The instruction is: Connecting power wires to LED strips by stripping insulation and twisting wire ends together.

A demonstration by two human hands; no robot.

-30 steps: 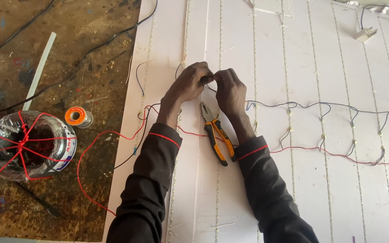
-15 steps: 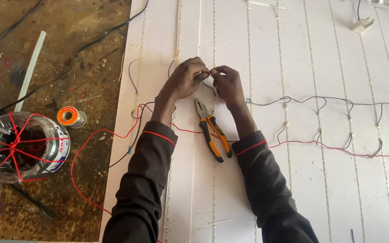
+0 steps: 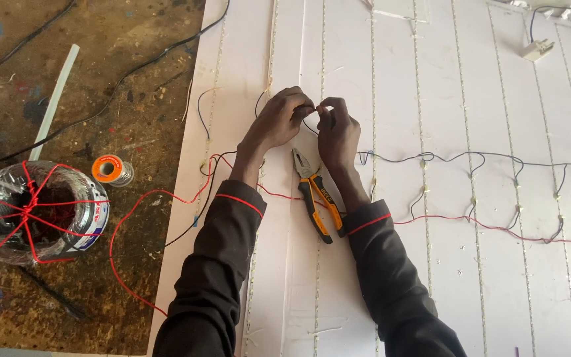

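White panel [image 3: 391,277] bears pliers [image 3: 316,198], wires [image 3: 497,228], perhaps a plug [image 3: 538,48].

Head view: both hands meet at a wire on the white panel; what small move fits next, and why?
Probably keep twisting the wire ends together: left hand and right hand pinch it fingertip to fingertip, and the pliers lie unused between the wrists.

i'm in a workshop, doing electrical work down on the floor. under me lies a big white ribbed panel [image 3: 497,291] with thin led strips [image 3: 373,79] running far to near, linked by black and red wires [image 3: 490,228]. orange-handled pliers [image 3: 315,201] lie on the panel near my wrists. to the left is rough, stained brown ground [image 3: 127,291] with loose black cables [image 3: 100,109], a small orange spool of solder [image 3: 109,169] and a clear plastic jar bound in red wire [image 3: 34,211]. a white plug [image 3: 538,48] sits at the far right.
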